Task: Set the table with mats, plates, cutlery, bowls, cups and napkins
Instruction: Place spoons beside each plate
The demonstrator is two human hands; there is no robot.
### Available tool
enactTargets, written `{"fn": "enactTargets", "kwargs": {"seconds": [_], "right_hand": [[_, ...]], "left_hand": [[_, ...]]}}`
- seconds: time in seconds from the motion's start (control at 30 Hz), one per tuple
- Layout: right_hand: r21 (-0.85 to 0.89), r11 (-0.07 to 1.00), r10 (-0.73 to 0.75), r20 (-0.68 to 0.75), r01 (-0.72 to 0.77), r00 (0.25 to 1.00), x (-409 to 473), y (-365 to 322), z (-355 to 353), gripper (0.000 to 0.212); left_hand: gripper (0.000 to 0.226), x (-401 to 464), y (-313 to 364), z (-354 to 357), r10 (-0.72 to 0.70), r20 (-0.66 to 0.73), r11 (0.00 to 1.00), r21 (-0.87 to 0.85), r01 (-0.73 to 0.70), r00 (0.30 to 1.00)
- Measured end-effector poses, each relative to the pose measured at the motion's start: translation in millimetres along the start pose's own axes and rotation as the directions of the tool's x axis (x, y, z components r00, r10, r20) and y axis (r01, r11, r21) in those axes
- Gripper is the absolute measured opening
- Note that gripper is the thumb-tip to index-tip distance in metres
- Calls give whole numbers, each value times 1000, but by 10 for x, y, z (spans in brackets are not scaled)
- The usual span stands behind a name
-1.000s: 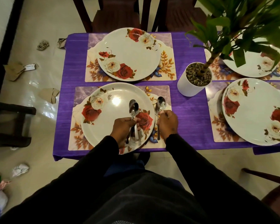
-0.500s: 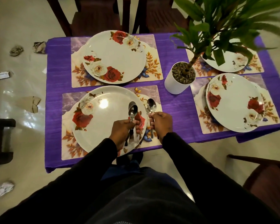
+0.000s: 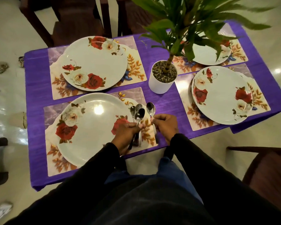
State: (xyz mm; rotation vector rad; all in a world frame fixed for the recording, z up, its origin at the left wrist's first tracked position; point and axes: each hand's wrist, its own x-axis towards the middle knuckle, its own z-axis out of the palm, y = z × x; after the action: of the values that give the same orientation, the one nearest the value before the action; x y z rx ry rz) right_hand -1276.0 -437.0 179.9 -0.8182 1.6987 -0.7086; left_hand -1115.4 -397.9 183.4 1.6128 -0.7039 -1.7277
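Four floral plates on mats atop purple cloth; nearest plate lower left of frame. L hand at centre, fingers curled round a bunch of spoons, bowls up over plate's right rim. R hand just beside, pinching single spoon over mat. White plant pot above.

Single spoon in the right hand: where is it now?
Head view: single spoon in the right hand, over the near-left mat's right edge, beside the left hand's spoons.

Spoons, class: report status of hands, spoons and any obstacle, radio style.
Left hand grips spoon bundle. Right hand pinches single spoon beside near plate. Plant pot stands clear beyond.
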Motion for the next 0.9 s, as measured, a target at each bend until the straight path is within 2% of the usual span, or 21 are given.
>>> {"fn": "enactTargets", "kwargs": {"seconds": [0.03, 0.17, 0.33, 0.57, 0.7, 0.83, 0.9], "right_hand": [[11, 1000, 3, 19, -3, 1000, 5, -8, -79, 5], [54, 998, 11, 136, -18, 991, 195, -9, -554, 4], [79, 997, 8, 210, -25, 978, 596, -88, -1333, 7], [173, 980, 70, 145, -95, 987, 1196, -179, -2456, 8], [140, 983, 104, 123, -121, 987, 1399, -252, -2825, 9], [45, 995, 90, 76, -93, 993, 1565, -301, -3083, 5], [5, 997, 76, 48, -76, 996, 1607, -297, -3194, 4]], "left_hand": [[17, 2, 12, 80, -20, 13, 1000, -7, 21, 1000], [15, 121, 77, 588, -42, -20, 999, 10, 42, 999], [15, 346, 195, 1480, -50, -105, 997, -57, 44, 993], [15, 660, 370, 2604, -70, -191, 987, -157, 40, 979], [14, 795, 307, 2852, -81, -240, 988, -145, 47, 967], [9, 992, 285, 2954, -90, -319, 994, -87, 66, 943], [10, 1067, 302, 3011, -61, -313, 998, -48, 48, 948]]}}
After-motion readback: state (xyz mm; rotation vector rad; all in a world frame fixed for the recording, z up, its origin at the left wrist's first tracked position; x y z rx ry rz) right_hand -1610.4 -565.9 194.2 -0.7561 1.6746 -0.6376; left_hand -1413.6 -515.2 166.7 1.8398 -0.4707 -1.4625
